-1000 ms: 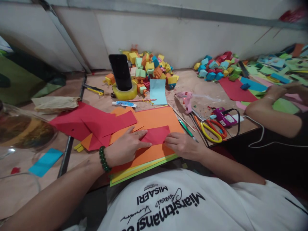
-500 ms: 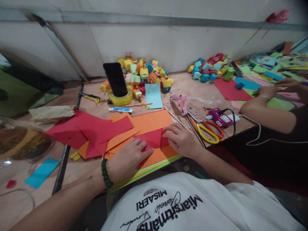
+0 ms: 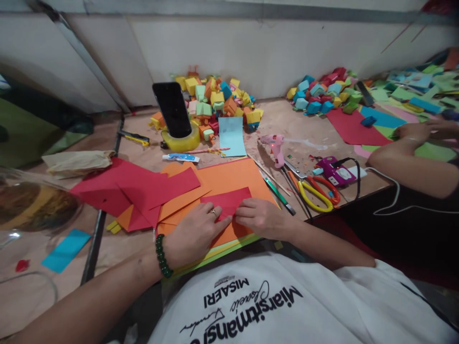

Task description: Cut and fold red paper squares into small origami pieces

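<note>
A small red paper strip [image 3: 229, 198] lies on the orange sheets [image 3: 244, 174], which are stacked over yellow and green ones. My left hand [image 3: 195, 229] presses on the strip's left part, thumb stretched toward the right and fingers partly curled. At the strip's lower right edge, my right hand [image 3: 263, 217] has its fingers bent together and pinches the paper. Both hands are close, their tips nearly touching. Larger red sheets [image 3: 139, 191] fan out to the left. Beyond the stack is a pale blue paper [image 3: 231, 137].
A phone [image 3: 172, 110] stands in a tape roll [image 3: 181, 139]. Folded paper pieces [image 3: 215, 98] are heaped behind. On the right are a pink glue gun [image 3: 275, 147], scissors [image 3: 315, 196], a green cutter [image 3: 278, 193], a purple socket block [image 3: 335, 171] and another person's arm [image 3: 412, 162].
My right hand has moved left and down from the strip's right end to its lower edge, closer to my left hand. The green cutter is now uncovered. The view has shifted slightly.
</note>
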A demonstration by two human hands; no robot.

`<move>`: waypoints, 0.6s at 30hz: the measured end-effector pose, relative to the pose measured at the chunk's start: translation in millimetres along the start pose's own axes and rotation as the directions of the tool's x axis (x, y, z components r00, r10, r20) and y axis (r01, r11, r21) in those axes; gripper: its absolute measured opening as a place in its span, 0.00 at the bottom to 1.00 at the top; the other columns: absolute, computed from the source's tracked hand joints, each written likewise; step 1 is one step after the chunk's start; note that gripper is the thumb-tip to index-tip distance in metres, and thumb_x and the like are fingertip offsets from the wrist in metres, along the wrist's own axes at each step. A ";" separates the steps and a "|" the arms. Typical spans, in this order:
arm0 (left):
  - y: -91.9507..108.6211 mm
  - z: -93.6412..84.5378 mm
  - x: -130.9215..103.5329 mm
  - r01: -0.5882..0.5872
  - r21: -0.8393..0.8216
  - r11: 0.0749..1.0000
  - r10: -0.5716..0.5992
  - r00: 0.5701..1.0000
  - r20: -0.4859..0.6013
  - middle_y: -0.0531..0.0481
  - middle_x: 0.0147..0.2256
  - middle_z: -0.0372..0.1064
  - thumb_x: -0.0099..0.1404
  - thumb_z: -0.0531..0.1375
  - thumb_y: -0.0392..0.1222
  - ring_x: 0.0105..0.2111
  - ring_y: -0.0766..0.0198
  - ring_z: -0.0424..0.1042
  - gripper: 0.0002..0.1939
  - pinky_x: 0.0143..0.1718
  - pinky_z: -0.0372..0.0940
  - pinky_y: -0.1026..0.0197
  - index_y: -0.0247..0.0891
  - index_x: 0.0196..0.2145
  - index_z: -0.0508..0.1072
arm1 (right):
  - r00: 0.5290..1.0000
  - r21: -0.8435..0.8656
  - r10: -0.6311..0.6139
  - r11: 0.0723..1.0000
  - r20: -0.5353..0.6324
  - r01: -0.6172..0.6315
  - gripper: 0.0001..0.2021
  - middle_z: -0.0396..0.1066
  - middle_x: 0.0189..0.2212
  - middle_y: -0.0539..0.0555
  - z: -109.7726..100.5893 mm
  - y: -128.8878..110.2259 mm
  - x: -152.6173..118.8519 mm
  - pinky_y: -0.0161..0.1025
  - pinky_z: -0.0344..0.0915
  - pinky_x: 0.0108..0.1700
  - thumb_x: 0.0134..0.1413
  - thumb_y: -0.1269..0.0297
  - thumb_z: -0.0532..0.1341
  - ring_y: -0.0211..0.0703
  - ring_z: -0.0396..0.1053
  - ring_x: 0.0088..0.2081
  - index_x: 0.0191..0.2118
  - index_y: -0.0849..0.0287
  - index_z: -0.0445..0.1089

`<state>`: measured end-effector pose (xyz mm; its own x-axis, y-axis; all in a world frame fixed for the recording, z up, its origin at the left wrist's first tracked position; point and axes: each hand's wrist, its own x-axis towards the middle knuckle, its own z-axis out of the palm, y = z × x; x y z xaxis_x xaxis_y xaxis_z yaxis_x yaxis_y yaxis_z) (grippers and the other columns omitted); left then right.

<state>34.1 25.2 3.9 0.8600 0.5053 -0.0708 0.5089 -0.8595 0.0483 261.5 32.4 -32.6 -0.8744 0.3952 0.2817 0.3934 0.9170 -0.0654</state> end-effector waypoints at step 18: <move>17.1 14.5 -42.6 0.182 0.035 0.983 -0.175 0.975 -0.138 0.35 0.40 0.73 0.58 0.51 0.25 0.39 0.51 0.67 0.21 0.43 0.66 0.51 0.24 0.49 0.72 | 0.981 -0.010 0.190 0.982 -0.046 -0.191 0.18 0.74 0.34 0.59 -8.3 3.3 -51.4 0.41 0.68 0.37 0.64 0.75 0.46 0.44 0.66 0.36 0.38 0.62 0.73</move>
<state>5.6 -12.1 -6.7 0.7543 0.6539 0.0596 0.6550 -0.7556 -0.0003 310.0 14.6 -39.4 -0.7695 0.5595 0.3078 0.5559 0.8242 -0.1085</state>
